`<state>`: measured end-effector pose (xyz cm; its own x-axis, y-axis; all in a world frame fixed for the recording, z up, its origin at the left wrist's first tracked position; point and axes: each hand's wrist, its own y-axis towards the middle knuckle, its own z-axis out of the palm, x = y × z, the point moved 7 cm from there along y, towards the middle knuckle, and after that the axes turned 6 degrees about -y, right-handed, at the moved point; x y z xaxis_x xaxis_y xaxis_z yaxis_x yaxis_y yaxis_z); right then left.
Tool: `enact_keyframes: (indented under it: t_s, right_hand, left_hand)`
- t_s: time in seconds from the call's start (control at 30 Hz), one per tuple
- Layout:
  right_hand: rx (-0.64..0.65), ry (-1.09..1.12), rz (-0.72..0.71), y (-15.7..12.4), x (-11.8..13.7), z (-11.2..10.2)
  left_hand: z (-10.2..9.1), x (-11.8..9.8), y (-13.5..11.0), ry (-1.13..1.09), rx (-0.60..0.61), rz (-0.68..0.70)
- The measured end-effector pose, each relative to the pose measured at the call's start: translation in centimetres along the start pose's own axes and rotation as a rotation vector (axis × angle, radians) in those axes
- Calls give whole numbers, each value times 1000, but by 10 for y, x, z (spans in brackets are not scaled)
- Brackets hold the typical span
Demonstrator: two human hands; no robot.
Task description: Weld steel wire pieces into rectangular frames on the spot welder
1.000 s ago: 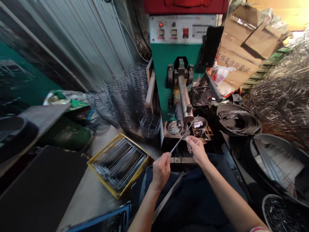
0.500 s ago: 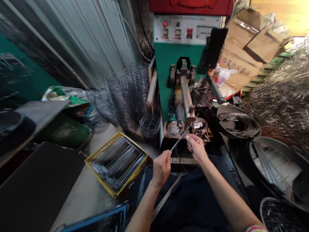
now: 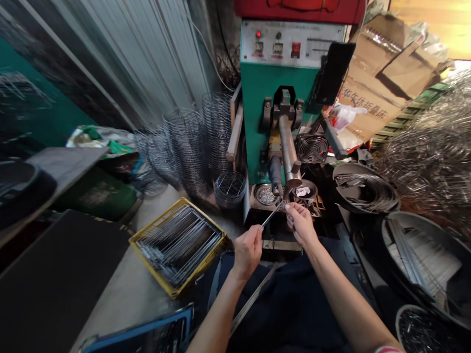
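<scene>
My left hand (image 3: 248, 249) is closed round the near end of a thin metal rod (image 3: 271, 215), which slants up and away to the right. The rod's far end reaches the lower electrode (image 3: 275, 175) of a green spot-welding machine (image 3: 253, 122). Just above it is the tip of the upper electrode arm (image 3: 293, 176). My right hand (image 3: 300, 223) pinches close to the rod's far end; what sits between its fingertips is too small to make out. A dish of small metal bits (image 3: 265, 195) lies left of the electrodes, and a bowl with white pieces (image 3: 305, 190) to their right.
A yellow crate (image 3: 137, 240) of wire pieces stands at left, with stacked wire rings (image 3: 186, 147) behind. On the right are a pan of curved wires (image 3: 336, 169), a larger basin of rods (image 3: 386, 220) and a tub of small parts (image 3: 423, 328). A phone (image 3: 334, 73) hangs by the machine.
The rod's far end has drawn down slightly, and less of it shows past the electrodes. Both hands keep their grip. The whole view has shifted a little.
</scene>
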<state>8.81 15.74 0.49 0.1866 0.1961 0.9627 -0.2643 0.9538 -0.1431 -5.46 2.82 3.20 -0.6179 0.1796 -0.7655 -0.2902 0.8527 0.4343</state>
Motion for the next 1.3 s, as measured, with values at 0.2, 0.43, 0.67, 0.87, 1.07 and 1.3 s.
enact_keyframes:
  t_s: [0.2,0.43,0.67,0.87,1.07,1.3]
  right_hand:
    - [-1,25,28,1,-1,1]
    - [-19,-38,-1,-1,2,-2]
    - [-86,-70,-59,9,9,-16]
    - [-113,-82,-69,20,8,-25]
    - [-81,-104,-46,22,7,-23]
    - [42,-251,50,-21,0,-51]
  left_hand:
    - [-5,-8,2,31,14,20]
    - [-7,-4,7,55,23,44]
    - [3,8,32,-27,85,83]
    - [9,17,52,-49,123,83]
    - [5,19,58,-108,187,24]
    - [3,23,67,-162,244,-42]
